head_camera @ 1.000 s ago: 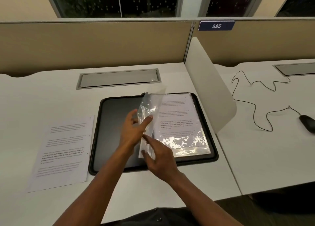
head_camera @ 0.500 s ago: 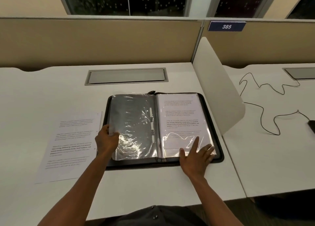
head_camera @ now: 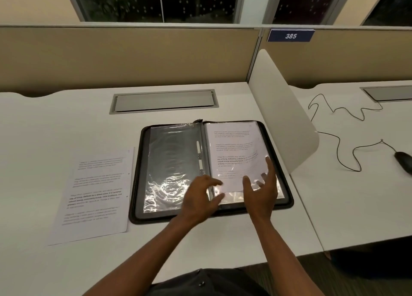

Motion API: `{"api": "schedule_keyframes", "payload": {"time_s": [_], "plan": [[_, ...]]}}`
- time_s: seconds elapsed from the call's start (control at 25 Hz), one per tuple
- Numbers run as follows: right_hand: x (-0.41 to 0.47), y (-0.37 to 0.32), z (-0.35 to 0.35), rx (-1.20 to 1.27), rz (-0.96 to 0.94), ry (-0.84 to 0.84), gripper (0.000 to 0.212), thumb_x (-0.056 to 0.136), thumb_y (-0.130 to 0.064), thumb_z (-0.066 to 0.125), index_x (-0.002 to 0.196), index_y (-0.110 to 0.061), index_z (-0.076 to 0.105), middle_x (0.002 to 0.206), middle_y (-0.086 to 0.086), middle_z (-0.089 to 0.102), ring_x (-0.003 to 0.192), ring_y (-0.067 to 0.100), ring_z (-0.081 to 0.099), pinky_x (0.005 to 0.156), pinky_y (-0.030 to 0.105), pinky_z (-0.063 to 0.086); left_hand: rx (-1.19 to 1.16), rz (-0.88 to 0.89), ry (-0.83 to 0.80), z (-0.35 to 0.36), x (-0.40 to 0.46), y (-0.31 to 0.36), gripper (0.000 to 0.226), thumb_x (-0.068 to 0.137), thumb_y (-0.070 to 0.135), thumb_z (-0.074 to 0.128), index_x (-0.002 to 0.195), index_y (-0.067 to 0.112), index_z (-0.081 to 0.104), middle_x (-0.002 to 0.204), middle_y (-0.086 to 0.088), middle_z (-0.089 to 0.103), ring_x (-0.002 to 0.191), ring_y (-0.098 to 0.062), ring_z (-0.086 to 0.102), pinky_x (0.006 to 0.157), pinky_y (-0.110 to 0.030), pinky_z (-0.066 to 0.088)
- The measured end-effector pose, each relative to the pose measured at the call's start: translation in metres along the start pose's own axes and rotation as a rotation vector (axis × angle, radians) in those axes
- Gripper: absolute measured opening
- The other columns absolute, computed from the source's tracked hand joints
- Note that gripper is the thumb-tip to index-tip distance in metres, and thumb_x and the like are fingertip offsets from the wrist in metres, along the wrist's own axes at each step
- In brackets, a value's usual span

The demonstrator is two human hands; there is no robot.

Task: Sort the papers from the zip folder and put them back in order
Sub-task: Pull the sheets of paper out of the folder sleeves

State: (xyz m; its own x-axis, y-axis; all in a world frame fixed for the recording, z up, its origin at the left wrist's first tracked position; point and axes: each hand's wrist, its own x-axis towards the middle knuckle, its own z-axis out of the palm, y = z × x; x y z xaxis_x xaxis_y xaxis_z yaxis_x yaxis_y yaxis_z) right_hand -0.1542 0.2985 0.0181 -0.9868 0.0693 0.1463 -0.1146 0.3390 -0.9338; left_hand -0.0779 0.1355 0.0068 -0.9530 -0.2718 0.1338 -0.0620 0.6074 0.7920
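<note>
Zip folder (head_camera: 287,197) open flat on desk (head_camera: 66,126); left hand (head_camera: 200,197), right hand (head_camera: 260,190) over sleeved page (head_camera: 231,148); loose sheet (head_camera: 95,193) left.

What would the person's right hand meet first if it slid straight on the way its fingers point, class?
Probably the printed page in its clear sleeve: the right hand hovers over its lower part, fingers pointing up the page. Beyond lies the zip folder's black edge. Height above the sleeve is unclear.

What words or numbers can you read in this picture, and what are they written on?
"385": white number on the blue sign on the partition.
Loose paper on the desk: printed text, too blurred to read.
Page in the sleeve of the zip folder: printed text, too blurred to read.
</note>
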Motion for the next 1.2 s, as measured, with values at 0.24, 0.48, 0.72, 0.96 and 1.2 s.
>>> {"api": "schedule_keyframes", "payload": {"time_s": [0.24,0.48,0.72,0.96,1.2], "plan": [[0.017,-0.001,-0.018,0.094,-0.006,-0.005,0.073,0.083,-0.002,0.078,0.145,-0.026,0.047,0.137,-0.009,0.052,0.107,0.014,0.066,0.073,0.017,0.057,0.211,0.12,-0.044,0.062,0.014,0.03,0.035,0.083,0.032,0.075,0.116,0.023,0.069,0.092,0.005,0.071,0.088,-0.016,0.062,0.079,-0.038,0.053],[0.03,0.013,-0.029,-0.03,0.112,-0.11,0.072,0.084,-0.008,0.079,0.146,-0.025,0.046,0.136,-0.001,0.057,0.1,0.013,0.066,0.062,0.006,0.051,0.347,0.146,0.071,0.069,0.021,0.018,0.042,0.086,0.034,0.073,0.125,0.019,0.067,0.097,-0.001,0.067,0.087,-0.02,0.062,0.069,-0.033,0.055],[0.035,0.014,-0.035,0.001,0.13,-0.082,0.057,0.088,-0.005,0.073,0.138,-0.027,0.056,0.135,-0.004,0.062,0.094,0.004,0.067,0.065,0.006,0.051,0.557,0.192,0.056,0.088,0.029,0.021,0.045,0.076,0.037,0.082,0.117,0.029,0.067,0.15,-0.014,0.04,0.133,-0.036,0.038,0.101,-0.051,0.043],[0.03,0.012,-0.039,0.025,0.132,-0.044,0.055,0.086,-0.003,0.075,0.136,-0.019,0.059,0.131,-0.002,0.065,0.091,0.0,0.066,0.067,0.006,0.052,0.667,0.222,0.112,0.093,0.037,0.023,0.032,0.077,0.043,0.079,0.104,0.033,0.065,0.15,-0.009,0.032,0.133,-0.034,0.031,0.101,-0.053,0.033],[0.031,0.008,-0.043,0.005,0.143,-0.012,0.053,0.084,-0.004,0.078,0.133,-0.016,0.06,0.128,0.0,0.065,0.095,0.008,0.067,0.062,0.0,0.047,0.676,0.291,0.127,0.102,0.039,0.027,0.025,0.075,0.028,0.079,0.097,0.029,0.068,0.151,-0.009,0.036,0.133,-0.034,0.032,0.102,-0.051,0.028]]}}
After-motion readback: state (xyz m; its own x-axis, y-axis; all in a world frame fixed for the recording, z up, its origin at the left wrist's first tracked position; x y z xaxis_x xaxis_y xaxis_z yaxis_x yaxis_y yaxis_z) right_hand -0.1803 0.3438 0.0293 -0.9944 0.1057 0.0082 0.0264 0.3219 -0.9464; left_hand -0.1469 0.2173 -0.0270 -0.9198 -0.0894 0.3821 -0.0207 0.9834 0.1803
